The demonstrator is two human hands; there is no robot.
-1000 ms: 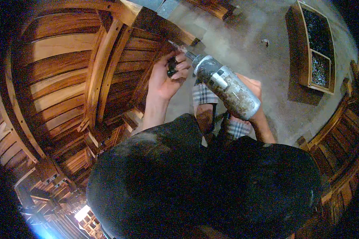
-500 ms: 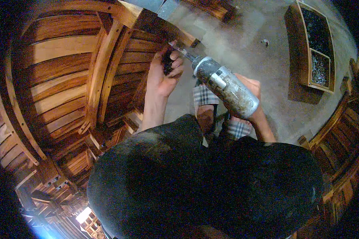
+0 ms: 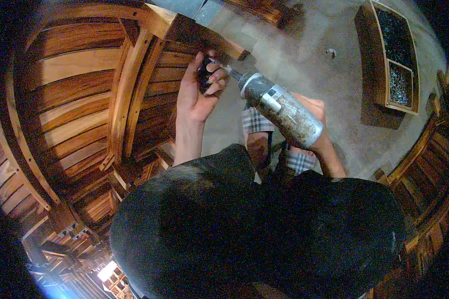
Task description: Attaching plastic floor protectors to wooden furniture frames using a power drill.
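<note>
While the right hand [image 3: 312,105] grips the drill [image 3: 287,112] from behind, its fingers mostly hidden by the body, the left hand [image 3: 197,92] is half curled at the drill's front end, cupping small dark pieces [image 3: 203,74] against the palm. That curl probably stops the pieces from spilling, and the drill seems angled to bring its thin bit [image 3: 229,69] within reach of the left fingertips; whether they touch it cannot be told. Left of the drill is a slatted wooden panel [image 3: 77,94]; well to the drill's right, a wooden box [image 3: 384,92] sits on the floor [image 3: 324,74].
</note>
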